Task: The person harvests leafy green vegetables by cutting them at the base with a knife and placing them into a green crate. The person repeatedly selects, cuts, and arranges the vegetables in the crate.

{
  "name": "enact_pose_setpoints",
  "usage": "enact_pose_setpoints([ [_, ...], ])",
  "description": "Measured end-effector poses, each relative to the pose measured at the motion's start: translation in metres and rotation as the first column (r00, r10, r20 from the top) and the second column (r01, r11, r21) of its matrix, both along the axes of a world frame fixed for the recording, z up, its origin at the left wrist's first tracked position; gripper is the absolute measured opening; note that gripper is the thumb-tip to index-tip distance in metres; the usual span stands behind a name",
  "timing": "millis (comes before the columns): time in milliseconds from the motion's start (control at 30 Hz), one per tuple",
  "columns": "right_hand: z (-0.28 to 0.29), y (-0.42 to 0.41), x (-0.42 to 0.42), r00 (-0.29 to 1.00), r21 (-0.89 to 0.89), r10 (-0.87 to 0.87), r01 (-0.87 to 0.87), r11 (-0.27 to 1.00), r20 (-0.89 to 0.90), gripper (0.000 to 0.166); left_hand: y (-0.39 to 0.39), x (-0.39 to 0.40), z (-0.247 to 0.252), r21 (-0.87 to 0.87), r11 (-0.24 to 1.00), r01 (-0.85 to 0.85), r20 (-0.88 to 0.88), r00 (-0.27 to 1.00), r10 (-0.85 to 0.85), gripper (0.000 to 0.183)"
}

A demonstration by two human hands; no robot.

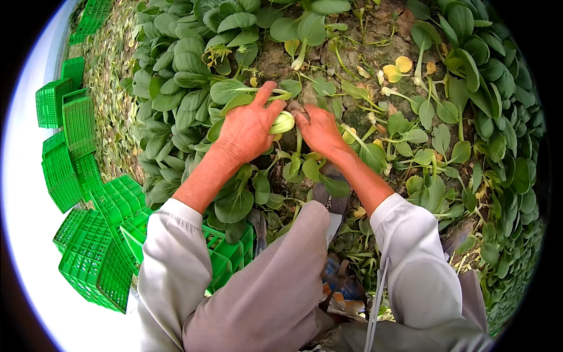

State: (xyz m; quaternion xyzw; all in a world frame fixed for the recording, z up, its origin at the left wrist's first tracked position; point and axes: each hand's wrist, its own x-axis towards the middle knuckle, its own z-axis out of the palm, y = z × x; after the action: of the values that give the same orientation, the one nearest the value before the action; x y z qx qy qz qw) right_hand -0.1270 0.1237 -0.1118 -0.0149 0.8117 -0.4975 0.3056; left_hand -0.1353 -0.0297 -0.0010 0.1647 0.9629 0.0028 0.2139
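My left hand (250,130) is closed around a head of bok choy (283,123). Its pale cut base shows beside my thumb, and its leaves point left under the palm. Close by on the right, my right hand (323,127) has its fingers curled around a small greyish tool (295,107), mostly hidden, perhaps a knife. The fingertips of both hands almost meet, just above the soil. Below them, loose bok choy leaves (336,185) lie partly over my dark shoe (330,197).
Dense bok choy plants (187,61) grow on the left, and another stand (479,66) lines the right. Trimmed leaves (374,156) and yellowed leaves (392,73) litter the cracked soil (352,57). Green plastic crates (103,264) lie along the left; another crate (228,255) sits beside my knee.
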Motion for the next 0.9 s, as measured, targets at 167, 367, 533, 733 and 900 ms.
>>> enact_pose_setpoints([
  [167,-0.021,-0.015,0.029,0.917,-0.768,-0.234,0.397,0.502,0.322,0.031,0.063,0.005,0.033,0.516,0.855,0.052,0.071,0.992,-0.103,0.047],
  [367,0.007,-0.057,-0.02,0.993,-0.079,-0.016,0.007,0.997,-0.115,0.039,-0.049,-0.067,-0.003,-0.379,0.911,-0.164,-0.145,0.983,0.117,0.038],
  [533,0.003,-0.078,-0.029,0.997,-0.023,0.074,-0.074,0.997,-0.001,0.04,-0.118,-0.064,-0.029,-0.459,0.869,-0.186,-0.111,0.982,0.152,0.047],
  [733,0.003,-0.095,-0.035,0.994,-0.037,0.087,-0.084,0.996,0.073,0.041,-0.115,-0.041,-0.04,-0.393,0.896,-0.206,-0.252,0.961,0.11,0.024],
  [900,0.011,-0.095,-0.033,0.983,0.004,0.173,-0.174,0.985,0.058,0.04,-0.126,-0.027,-0.05,-0.389,0.884,-0.259,-0.274,0.949,0.158,0.053],
])
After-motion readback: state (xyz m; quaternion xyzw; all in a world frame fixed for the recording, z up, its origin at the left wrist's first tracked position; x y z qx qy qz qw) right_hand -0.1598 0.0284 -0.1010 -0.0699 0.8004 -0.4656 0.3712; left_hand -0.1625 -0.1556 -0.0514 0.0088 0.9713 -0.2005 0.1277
